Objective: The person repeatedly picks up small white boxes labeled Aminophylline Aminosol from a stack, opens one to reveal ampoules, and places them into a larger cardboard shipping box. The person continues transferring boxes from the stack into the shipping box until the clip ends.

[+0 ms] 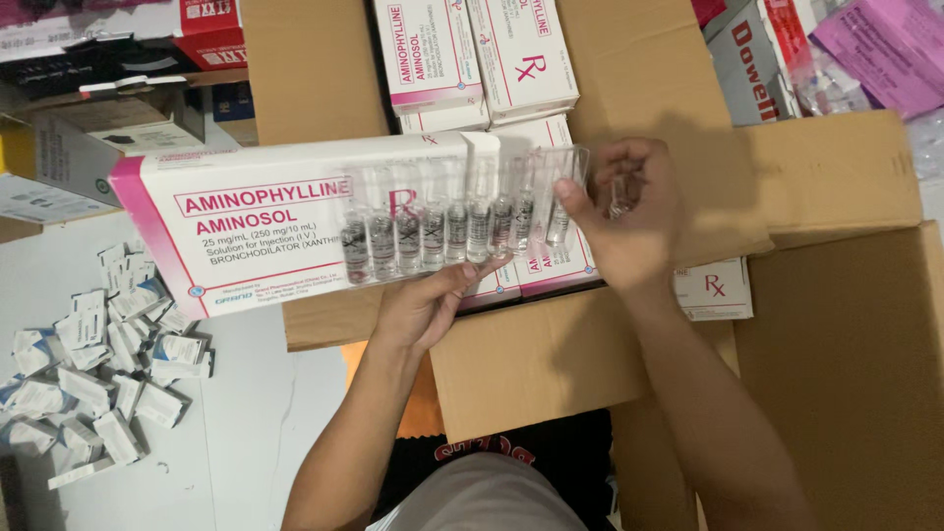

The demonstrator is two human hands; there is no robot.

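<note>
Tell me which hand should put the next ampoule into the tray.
Right, probably. The right hand already holds an ampoule beside the tray's open end, while the left hand supports the box from below.

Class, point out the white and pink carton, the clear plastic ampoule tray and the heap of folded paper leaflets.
white and pink carton (pixel 246 221): head view, printed front face.
clear plastic ampoule tray (pixel 462 221): head view, middle ampoules.
heap of folded paper leaflets (pixel 103 369): head view, heap's centre.
</note>
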